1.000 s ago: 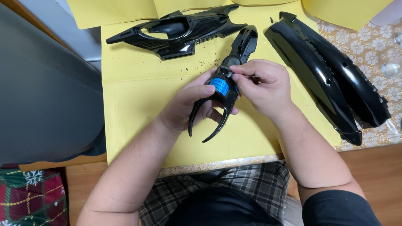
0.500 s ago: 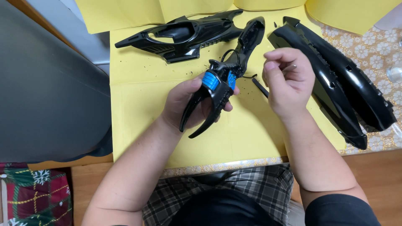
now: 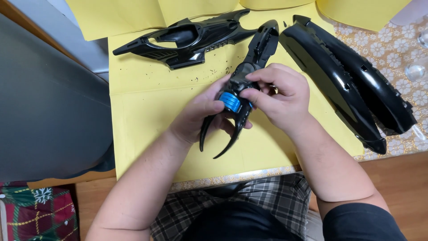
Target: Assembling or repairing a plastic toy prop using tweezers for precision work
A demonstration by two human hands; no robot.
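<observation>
From the head camera, the left hand [image 3: 196, 118] cups a long black plastic part [image 3: 249, 67] from below, its fingers closed around the middle, where a ribbed blue ring [image 3: 229, 101] sits; the part hangs just above the yellow paper [image 3: 147, 129] that covers the counter [image 3: 401, 49]. The right hand [image 3: 281, 100] comes over the top, its fingers pinched shut on the part just beside the ring; whether they also hold something small I cannot tell. Two thin curved prongs [image 3: 223, 138] sweep down from the ring toward the person, and they look like the weakest spot: a hard twist or squeeze could bend or snap them. The plastic is glossy and smooth, so a slip seems possible, and the part could then drop onto the paper or into the lap. Small dark specks [image 3: 209, 73] lie loose on the paper and could scatter or be lost if it shifts. A hollow, pointed black shell [image 3: 187, 38] lies behind, and two long rounded shiny covers [image 3: 352, 80] rest to the right, partly on a patterned cloth.
</observation>
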